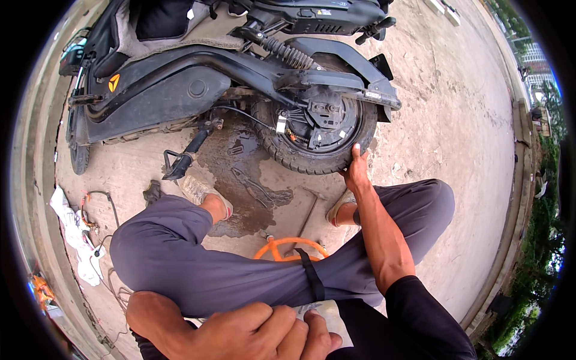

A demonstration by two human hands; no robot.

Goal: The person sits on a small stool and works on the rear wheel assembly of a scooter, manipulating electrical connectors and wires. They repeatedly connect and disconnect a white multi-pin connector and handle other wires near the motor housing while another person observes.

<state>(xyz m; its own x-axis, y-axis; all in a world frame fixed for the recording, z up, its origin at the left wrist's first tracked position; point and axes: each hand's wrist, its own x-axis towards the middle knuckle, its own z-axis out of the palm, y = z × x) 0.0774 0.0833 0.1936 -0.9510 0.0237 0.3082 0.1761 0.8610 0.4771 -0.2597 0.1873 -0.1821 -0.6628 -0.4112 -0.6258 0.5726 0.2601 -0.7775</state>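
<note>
The rear wheel's tyre (309,161) belongs to a dark electric scooter (162,99) that is seen side-on in front of me. My right hand (358,172) grips the tyre's lower right edge, thumb on the sidewall and fingers partly hidden behind the tread. Inside the rim sits the wheel hub (327,117), with a cable running to it. My left hand (258,333) is held close at my waist, its fingers curled against a whitish patch (330,315). Whether that patch is a loose piece or part of my shirt I cannot tell.
Pliers (252,185) lie on the wet patch of concrete; a long-handled tool (309,213) is between my feet. An orange round frame (290,245) shows under me. White cloth (75,234) and cables lie at left. The scooter's stand (193,147) juts toward me.
</note>
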